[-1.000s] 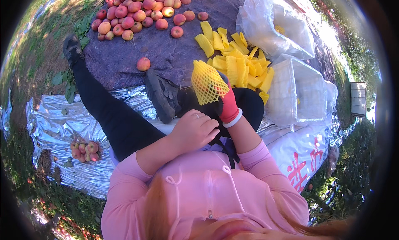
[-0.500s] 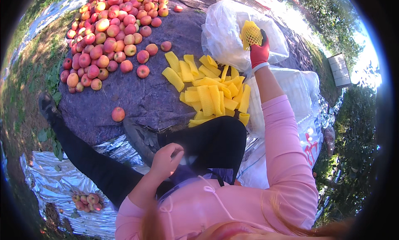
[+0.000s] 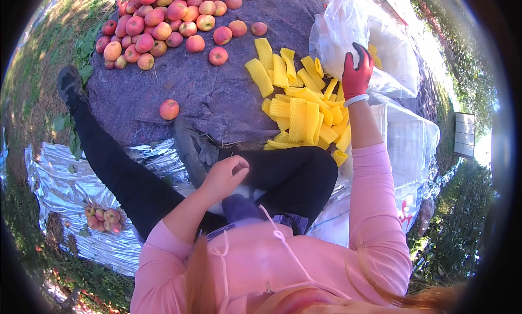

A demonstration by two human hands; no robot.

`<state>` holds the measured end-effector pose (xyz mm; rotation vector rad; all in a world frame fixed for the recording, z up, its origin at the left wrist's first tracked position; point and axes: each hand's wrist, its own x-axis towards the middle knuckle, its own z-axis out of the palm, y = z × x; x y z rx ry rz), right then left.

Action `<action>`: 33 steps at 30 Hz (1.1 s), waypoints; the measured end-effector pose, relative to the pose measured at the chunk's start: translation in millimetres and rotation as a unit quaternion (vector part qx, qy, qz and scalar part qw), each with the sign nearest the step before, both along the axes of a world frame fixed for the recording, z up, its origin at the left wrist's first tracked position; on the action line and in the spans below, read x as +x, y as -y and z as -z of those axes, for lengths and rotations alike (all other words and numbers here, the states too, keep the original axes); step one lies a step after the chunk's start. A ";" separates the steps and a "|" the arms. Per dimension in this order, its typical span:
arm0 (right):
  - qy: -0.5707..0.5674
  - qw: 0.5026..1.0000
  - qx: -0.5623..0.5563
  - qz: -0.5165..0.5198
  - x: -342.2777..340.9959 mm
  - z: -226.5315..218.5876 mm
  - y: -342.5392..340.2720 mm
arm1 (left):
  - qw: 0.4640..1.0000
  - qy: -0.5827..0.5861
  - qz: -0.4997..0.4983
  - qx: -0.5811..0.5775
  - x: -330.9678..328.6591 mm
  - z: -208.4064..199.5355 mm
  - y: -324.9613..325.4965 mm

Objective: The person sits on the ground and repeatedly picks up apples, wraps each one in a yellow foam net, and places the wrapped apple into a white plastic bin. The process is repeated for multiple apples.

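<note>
My right hand, in a red glove with dark fingertips, is at the edge of a clear plastic bag at the upper right. Its fingers are apart, and nothing shows in its grip. Just beyond it, a yellow foam net shows partly inside the plastic; the hand hides some of it. A heap of flat yellow foam net sleeves lies on the dark cloth left of that wrist. Bare and held over my lap, my left hand has its fingers curled in, with nothing visible in them.
Red-yellow apples are piled at the upper left of the dark cloth. A single apple lies near my shoe. A second plastic-lined container stands at the right. Silver foil with several apples spreads lower left.
My right hand has let go of the net-covered piece, which now sits in the plastic, and has drawn back with fingers spread. The view has shifted; my left hand stays over my lap.
</note>
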<state>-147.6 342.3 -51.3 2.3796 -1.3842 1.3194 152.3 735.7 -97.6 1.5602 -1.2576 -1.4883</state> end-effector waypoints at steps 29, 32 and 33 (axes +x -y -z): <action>0.172 0.815 0.545 -0.096 156.2 158.3 -121.6 | 0.973 -0.114 -0.194 -0.056 33.4 20.9 -11.4; 0.275 0.791 0.526 -0.151 159.3 82.7 -191.6 | 0.904 -0.227 -0.359 -0.053 52.2 29.0 14.7; 0.250 0.761 0.565 -0.197 148.0 54.8 -220.8 | 0.878 -0.279 -0.389 -0.018 53.4 28.8 18.4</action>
